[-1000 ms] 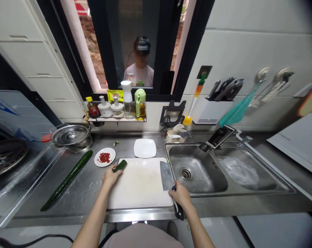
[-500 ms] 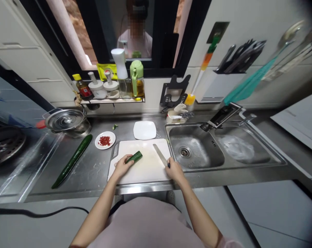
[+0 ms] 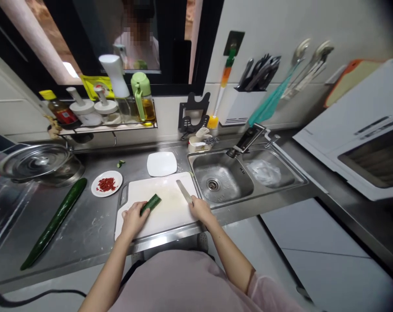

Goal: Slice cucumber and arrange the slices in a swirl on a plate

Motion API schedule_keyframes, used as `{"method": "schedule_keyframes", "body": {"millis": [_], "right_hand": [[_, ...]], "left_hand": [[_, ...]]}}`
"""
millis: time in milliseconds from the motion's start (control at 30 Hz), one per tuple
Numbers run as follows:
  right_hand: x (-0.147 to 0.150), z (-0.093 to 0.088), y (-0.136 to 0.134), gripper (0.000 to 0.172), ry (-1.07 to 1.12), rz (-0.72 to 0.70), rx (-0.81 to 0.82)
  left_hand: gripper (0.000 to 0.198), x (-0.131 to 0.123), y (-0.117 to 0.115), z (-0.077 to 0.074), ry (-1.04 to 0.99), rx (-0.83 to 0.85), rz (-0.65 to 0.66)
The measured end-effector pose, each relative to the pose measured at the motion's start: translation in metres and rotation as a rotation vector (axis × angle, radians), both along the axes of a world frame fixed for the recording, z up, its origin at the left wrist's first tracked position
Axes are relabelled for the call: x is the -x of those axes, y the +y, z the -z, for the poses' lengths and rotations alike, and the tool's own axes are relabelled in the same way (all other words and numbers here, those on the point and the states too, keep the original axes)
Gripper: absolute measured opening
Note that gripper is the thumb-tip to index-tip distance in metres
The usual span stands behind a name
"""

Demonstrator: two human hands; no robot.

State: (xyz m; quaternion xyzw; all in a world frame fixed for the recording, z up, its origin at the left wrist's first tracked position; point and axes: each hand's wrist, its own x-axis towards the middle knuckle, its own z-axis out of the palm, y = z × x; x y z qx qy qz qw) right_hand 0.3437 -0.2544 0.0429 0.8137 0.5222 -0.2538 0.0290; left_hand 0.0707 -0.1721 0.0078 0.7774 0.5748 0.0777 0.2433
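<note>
A short cucumber piece [image 3: 151, 203] lies on the white cutting board [image 3: 170, 214]. My left hand [image 3: 133, 219] is closed on its near end, holding it against the board. Gripping a knife [image 3: 184, 191] by the handle, my right hand [image 3: 201, 209] rests at the board's right edge, the blade pointing away over the board, a little right of the cucumber piece.
A long whole cucumber [image 3: 55, 221] lies on the steel counter at left. A small plate of chopped red chilli [image 3: 106, 183], an empty white plate [image 3: 161, 164] and a lidded pot [image 3: 37, 163] sit behind. The sink [image 3: 220, 182] is right of the board.
My left hand brought the cucumber piece from the board's far left corner toward the middle. The knife turned from flat to blade-up, and the view shifted right.
</note>
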Motion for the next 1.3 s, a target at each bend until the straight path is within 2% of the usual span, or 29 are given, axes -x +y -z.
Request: {"method": "schedule_keyframes", "body": {"millis": [200, 367, 567, 733, 867, 1100, 1300], "right_hand": [[0.001, 0.002, 0.001, 0.030, -0.018, -0.049, -0.013], [0.001, 0.000, 0.003, 0.032, -0.029, -0.067, 0.002], [0.001, -0.001, 0.010, 0.033, -0.059, -0.120, 0.050], [0.006, 0.000, 0.015, 0.034, -0.084, -0.152, 0.051], [0.018, -0.007, 0.015, 0.032, -0.078, -0.190, 0.048], [0.056, -0.031, 0.006, 0.033, -0.027, -0.355, -0.005], [0.073, -0.036, 0.006, 0.032, 0.017, -0.371, 0.041]], "left_hand": [[0.046, -0.020, -0.004, -0.002, 0.014, -0.063, 0.111], [0.041, -0.036, -0.003, -0.004, 0.091, -0.123, 0.092], [0.038, -0.026, -0.005, -0.001, 0.095, -0.151, 0.151], [0.038, -0.016, -0.013, 0.005, 0.048, -0.176, 0.120], [0.038, -0.016, -0.013, 0.007, 0.041, -0.189, 0.111], [0.038, -0.020, -0.008, -0.002, 0.106, -0.151, 0.128], [0.040, -0.022, -0.012, 0.000, 0.135, -0.195, 0.113]]}}
